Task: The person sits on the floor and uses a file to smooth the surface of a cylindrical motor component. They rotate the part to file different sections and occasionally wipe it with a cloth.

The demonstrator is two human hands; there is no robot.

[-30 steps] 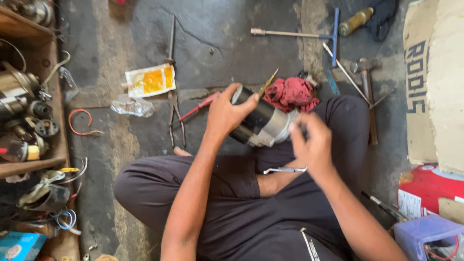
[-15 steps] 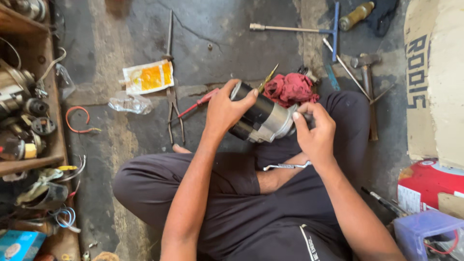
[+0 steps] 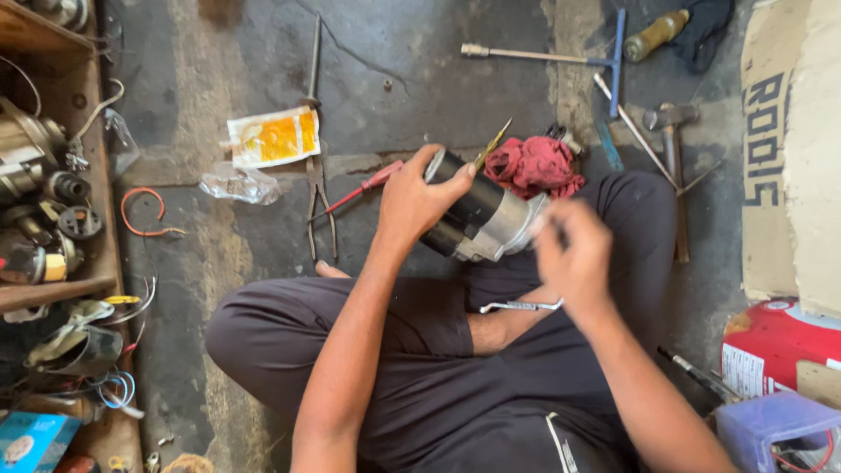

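I sit cross-legged on a dark concrete floor. My left hand [image 3: 419, 198] grips the black end of a cylindrical motor [image 3: 484, 219] with a silver housing, held tilted over my lap. At the silver end, my right hand [image 3: 574, 259] is blurred, its fingers closed around something small that I cannot make out. A red rag [image 3: 534, 166] lies on the floor just behind the motor. A silver spanner [image 3: 520, 307] rests on my thigh under the right hand.
Pliers [image 3: 317, 203] and a red-handled screwdriver [image 3: 359, 189] lie left of the motor, near a yellow-white packet [image 3: 275, 137]. A blue-handled T-wrench [image 3: 561, 58] and a hammer [image 3: 674, 166] lie behind. A wooden shelf [image 3: 53, 289] with motor parts stands left; a red can [image 3: 771, 342] and cardboard stand right.
My right hand has pulled back from the motor's silver end toward my body and is blurred with motion. The left hand keeps its grip on the motor.
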